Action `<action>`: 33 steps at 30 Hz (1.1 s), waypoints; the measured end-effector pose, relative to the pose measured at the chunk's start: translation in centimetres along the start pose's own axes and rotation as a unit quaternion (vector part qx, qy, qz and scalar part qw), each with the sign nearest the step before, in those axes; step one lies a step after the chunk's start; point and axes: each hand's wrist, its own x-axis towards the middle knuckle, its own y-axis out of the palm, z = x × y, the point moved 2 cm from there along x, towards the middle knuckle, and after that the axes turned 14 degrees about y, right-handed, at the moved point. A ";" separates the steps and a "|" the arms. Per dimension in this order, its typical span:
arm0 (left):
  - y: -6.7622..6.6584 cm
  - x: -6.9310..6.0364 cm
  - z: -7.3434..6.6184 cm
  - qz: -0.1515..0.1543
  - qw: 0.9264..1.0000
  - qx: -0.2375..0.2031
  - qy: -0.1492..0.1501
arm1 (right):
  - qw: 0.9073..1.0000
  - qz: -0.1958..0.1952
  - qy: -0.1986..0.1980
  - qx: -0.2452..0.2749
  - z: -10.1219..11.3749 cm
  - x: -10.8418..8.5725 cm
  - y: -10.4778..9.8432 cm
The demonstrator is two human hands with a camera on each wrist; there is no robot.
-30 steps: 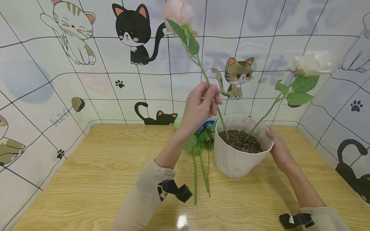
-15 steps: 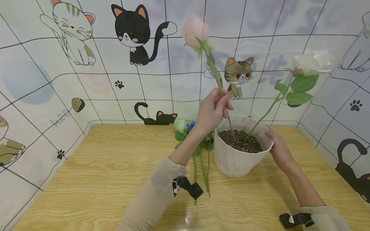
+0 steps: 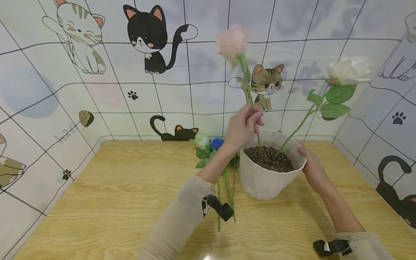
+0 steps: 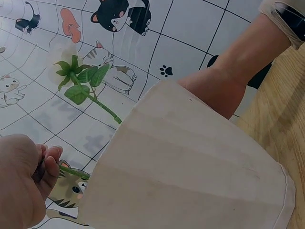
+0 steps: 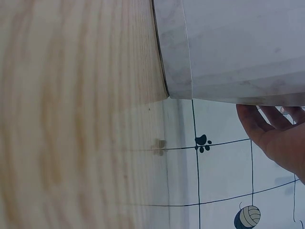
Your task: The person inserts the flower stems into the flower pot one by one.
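Observation:
In the head view my left hand (image 3: pixel 242 126) pinches the green stem of a pink rose (image 3: pixel 232 42) above the pot. The stem's lower end meets the dark soil (image 3: pixel 268 159) inside a white fabric pot (image 3: pixel 263 184). My right hand (image 3: pixel 315 169) grips the pot's right rim, thumb on the inner side; its other fingers lie against the outer wall (image 5: pixel 276 124) in the right wrist view. A white rose (image 3: pixel 349 70) stands in the same soil, leaning right. The left wrist view shows the left hand (image 4: pixel 24 176) curled round the stem beside the pot wall (image 4: pixel 181 162).
Left of the pot, partly behind my left forearm, lie several cut flowers, among them a pale green-white rose (image 3: pixel 202 141) and a blue rose (image 3: pixel 216 143). Their stems point toward me across the wooden table (image 3: pixel 123 195). A cat-patterned backdrop (image 3: pixel 208 90) rises behind the table.
My left hand has moved right and down with the pink rose, whose stem now stands more upright and its base further back in the soil. The right hand stays on the rim.

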 end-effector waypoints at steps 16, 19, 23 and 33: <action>1.2 -0.1 1.1 0.026 1.000 0.002 -0.002 | 0.999 -0.019 0.025 -0.038 0.0 -0.2 -0.1; 1.3 -0.2 1.1 0.030 1.000 0.004 -0.005 | 0.999 -0.021 0.018 -0.043 0.0 -0.2 -0.1; 1.7 -0.3 1.3 0.038 0.999 0.007 -0.006 | 0.999 -0.020 0.011 -0.038 0.0 -0.2 0.0; 2.3 -0.6 2.0 0.060 0.998 0.010 0.004 | 0.999 -0.024 0.017 -0.044 0.0 -0.4 0.1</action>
